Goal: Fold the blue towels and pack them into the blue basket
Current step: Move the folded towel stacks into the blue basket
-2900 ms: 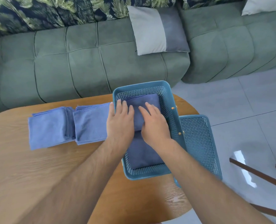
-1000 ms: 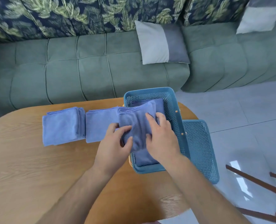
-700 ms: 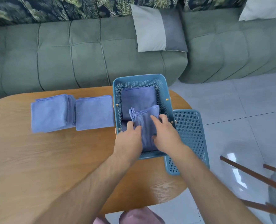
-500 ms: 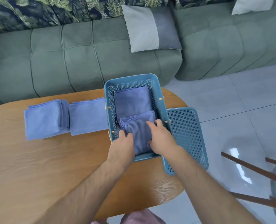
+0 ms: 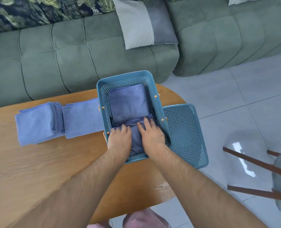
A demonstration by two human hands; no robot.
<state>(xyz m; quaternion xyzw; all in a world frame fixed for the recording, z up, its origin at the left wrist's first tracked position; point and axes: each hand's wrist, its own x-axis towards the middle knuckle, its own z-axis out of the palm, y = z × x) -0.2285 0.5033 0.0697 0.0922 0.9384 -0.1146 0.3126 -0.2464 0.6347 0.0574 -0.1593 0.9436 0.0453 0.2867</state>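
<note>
The blue basket point(image 5: 102, 89) stands on the wooden table point(image 5: 38, 170). One folded blue towel point(image 5: 128, 102) lies in its far half. A second folded towel point(image 5: 135, 137) lies in the near half, and both hands press flat on it. My left hand point(image 5: 119, 139) rests on its left side with fingers extended. My right hand point(image 5: 151, 135) lies on its right side, fingers spread toward the towel's far edge. Two more folded blue towels wait on the table left of the basket: one point(image 5: 82, 117) beside the basket wall, another point(image 5: 36, 122) further left.
The basket's blue perforated lid point(image 5: 184, 134) lies to the right, overhanging the table edge. A green sofa point(image 5: 70, 60) with a grey cushion point(image 5: 144, 23) runs behind the table. Chair legs point(image 5: 258, 163) stand on the tiled floor at right.
Both hands carried a folded towel from above the table into the basket's near half and lowered it. They now press it flat.
</note>
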